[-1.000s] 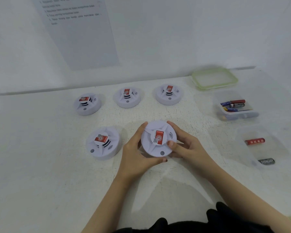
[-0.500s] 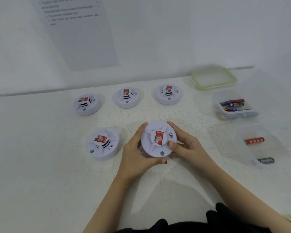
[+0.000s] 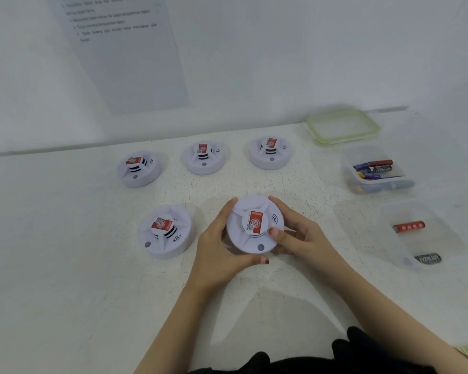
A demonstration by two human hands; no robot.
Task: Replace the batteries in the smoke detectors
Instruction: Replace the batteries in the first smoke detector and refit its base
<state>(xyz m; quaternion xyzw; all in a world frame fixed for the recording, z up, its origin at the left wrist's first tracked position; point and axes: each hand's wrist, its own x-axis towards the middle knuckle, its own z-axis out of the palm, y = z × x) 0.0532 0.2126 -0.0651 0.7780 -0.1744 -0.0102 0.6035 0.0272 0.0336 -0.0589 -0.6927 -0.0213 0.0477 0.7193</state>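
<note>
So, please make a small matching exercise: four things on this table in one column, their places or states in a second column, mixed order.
1. round white smoke detector with red label
2. green-rimmed clear plastic lid
3. far clear plastic tub
4. near clear plastic tub

a. holds several mixed batteries
b. gripped by both hands
c. holds one red and one black battery
d. lies by the wall

Pairs: 1-b, 2-d, 3-a, 4-c

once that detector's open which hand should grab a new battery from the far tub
Right, most likely. The tub of mixed batteries sits on the right side of the table, past the right hand. The left hand cups the detector from the other side and could steady it.
</note>
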